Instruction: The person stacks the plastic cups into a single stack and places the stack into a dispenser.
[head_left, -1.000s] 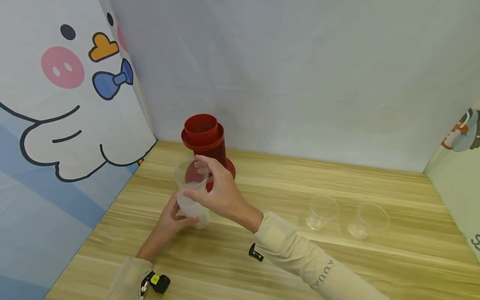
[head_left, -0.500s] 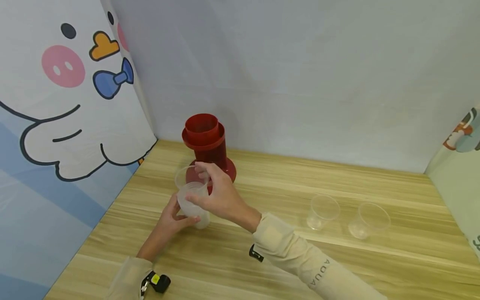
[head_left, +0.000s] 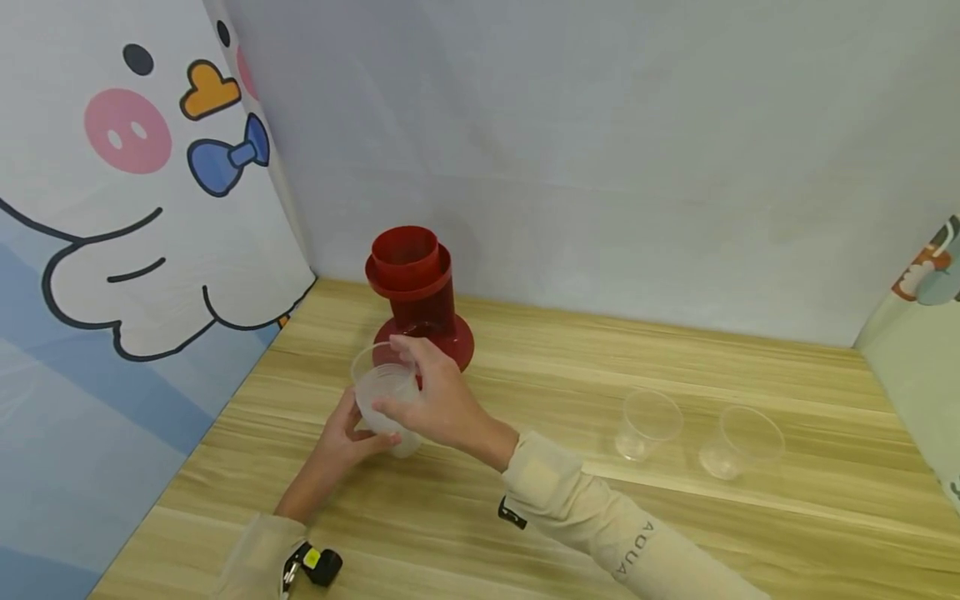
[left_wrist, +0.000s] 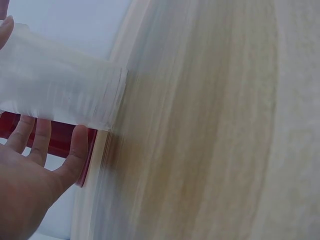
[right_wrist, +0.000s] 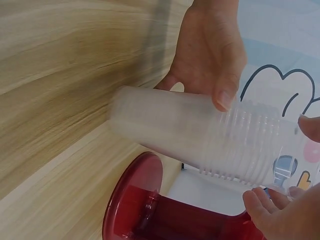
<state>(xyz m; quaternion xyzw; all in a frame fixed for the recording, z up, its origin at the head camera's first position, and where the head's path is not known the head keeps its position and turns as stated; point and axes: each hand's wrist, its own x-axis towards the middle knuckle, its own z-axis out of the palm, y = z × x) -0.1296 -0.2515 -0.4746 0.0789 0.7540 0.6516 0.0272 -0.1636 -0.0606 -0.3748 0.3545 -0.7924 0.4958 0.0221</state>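
A tall stack of clear plastic cups (head_left: 384,385) stands on the table at the left, slightly tilted in the head view. My left hand (head_left: 337,446) holds it low down, thumb on the near side and fingers behind. My right hand (head_left: 450,404) grips the uppermost cup (head_left: 363,360) near its rim, between thumb and fingers. That cup sits nested in the stack. The right wrist view shows the closely spaced rims of the stack (right_wrist: 175,120) between both hands. Part of the stack is hidden by my right hand in the head view.
A red, round-based cylinder with a stepped, open top (head_left: 411,283) stands just behind the stack. Two single clear cups, one nearer the middle (head_left: 633,429) and one farther right (head_left: 722,454), stand upright on the wooden table (head_left: 570,383). Fabric walls (head_left: 600,167) border the back and sides.
My right hand has moved down with the top cup, which has sunk deeper into the stack. My left hand has kept its place around the stack.
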